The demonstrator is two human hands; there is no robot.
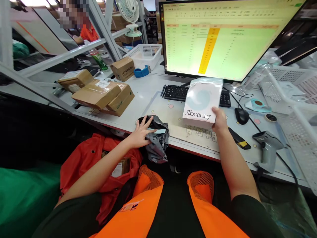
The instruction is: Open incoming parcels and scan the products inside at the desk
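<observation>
My right hand [219, 119] grips the lower right edge of a white box marked "beauty" [201, 100], with a pale blue swirl on its face. The box is raised in front of the keyboard [176, 93] and hides part of it. At the desk's front edge, my left hand [141, 134] lies with fingers spread on a crumpled dark grey plastic mailer bag [158, 147]. A pale strip shows across the bag by my fingertips. The bag hangs partly over the edge.
Cardboard parcels [99, 94] are stacked at left, near a blue tape dispenser [142, 71]. A monitor [223, 39] stands behind the keyboard. On the right are a mouse [242, 116], a box cutter [239, 138], a barcode scanner [268, 148] and white baskets [294, 99]. A red sack [81, 165] sits below left.
</observation>
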